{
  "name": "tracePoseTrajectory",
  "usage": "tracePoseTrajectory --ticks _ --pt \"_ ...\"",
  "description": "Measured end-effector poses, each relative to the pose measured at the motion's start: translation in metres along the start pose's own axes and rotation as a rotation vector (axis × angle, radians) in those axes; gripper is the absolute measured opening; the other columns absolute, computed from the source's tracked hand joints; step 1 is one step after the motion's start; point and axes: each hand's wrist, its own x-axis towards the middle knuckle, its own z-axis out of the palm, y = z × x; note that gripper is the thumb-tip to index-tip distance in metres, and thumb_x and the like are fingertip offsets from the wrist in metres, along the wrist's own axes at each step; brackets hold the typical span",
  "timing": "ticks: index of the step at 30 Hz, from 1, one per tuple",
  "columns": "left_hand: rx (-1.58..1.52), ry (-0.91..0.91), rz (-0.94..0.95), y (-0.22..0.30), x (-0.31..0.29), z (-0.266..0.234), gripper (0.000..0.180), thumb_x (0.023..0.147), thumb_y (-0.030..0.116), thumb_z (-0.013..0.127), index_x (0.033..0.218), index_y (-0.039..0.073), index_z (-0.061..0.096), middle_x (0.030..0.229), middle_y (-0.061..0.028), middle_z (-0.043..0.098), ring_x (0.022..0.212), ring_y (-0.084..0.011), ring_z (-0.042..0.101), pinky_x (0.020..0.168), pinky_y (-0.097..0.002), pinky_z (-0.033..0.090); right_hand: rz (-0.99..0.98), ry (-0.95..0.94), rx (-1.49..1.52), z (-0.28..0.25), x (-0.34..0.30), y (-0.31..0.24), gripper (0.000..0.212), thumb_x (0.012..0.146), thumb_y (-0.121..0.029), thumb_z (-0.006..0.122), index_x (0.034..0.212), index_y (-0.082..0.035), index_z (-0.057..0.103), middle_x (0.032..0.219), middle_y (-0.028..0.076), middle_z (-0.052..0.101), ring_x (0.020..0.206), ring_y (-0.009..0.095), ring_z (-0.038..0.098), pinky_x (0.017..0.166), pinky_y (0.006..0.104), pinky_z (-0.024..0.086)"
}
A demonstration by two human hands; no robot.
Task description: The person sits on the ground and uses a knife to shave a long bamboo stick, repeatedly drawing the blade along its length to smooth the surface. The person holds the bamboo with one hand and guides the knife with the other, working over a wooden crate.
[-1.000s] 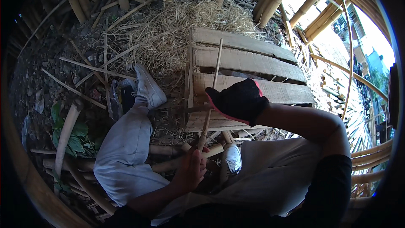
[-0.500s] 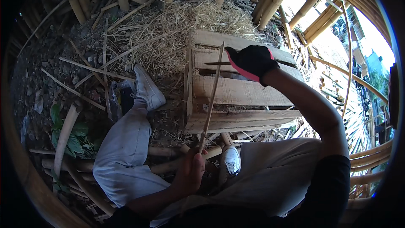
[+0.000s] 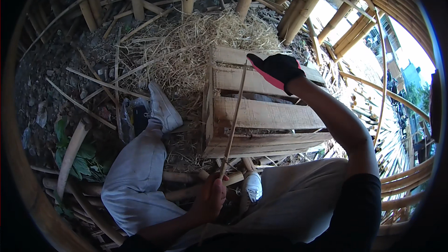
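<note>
Bamboo strip points just past twelve o'clock, left hand wrapped round its lower end; right hand, gloved, near the tip: how closed, holding what, can't tell!

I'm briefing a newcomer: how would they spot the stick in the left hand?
Find the slatted crate in the middle. Across its left part slants a thin pale stick, its lower part in the left hand. Unlike the loose sticks lying farther left, it is held.
</note>
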Motion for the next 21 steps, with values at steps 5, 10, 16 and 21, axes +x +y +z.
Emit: tracePoseTrajectory --ticks 5,10,16,21 --pt "-0.017 -0.035 -0.028 0.009 -0.003 -0.005 0.039 0.116 0.043 0.034 0.124 0.007 0.048 0.073 0.0021 0.042 0.060 -0.0068 0.040 0.054 -0.0256 0.034 -0.329 -0.125 0.011 0.013 -0.027 -0.023 0.079 0.098 -0.080 0.036 0.100 -0.012 0.077 0.097 0.016 0.074 0.097 0.036 0.072 0.087 0.0473 0.055" --pt "0.348 -0.050 0.108 0.012 -0.004 -0.014 0.044 0.115 0.047 0.030 0.123 0.007 0.046 0.077 -0.0026 0.053 0.063 -0.0098 0.055 0.055 -0.0264 0.044 -0.621 -0.005 0.015 0.005 -0.074 -0.047 0.052 0.103 -0.060 0.052 0.098 -0.012 0.072 0.093 0.010 0.074 0.085 0.031 0.073 0.075 0.0431 0.057" --pt "0.070 0.046 0.015 0.024 -0.003 0.000 0.049 0.115 0.046 0.026 0.120 0.003 0.050 0.073 -0.0065 0.059 0.055 -0.0129 0.062 0.048 -0.0287 0.048 -0.680 -0.065 -0.007 0.032 -0.104 -0.071 0.059 0.104 -0.060 0.049 0.082 -0.010 0.072 0.073 0.010 0.071 0.069 0.030 0.072 0.063 0.0448 0.057" --pt "0.357 -0.007 -0.029 0.040 -0.006 -0.007 0.047 0.116 0.041 0.025 0.118 0.004 0.053 0.067 -0.0017 0.055 0.051 -0.0110 0.058 0.049 -0.0271 0.047 -0.653 0.001 -0.038 0.047 -0.098 -0.066 0.062 0.103 -0.062 0.050 0.077 -0.010 0.073 0.069 0.010 0.071 0.064 0.029 0.072 0.058 0.0438 0.056"
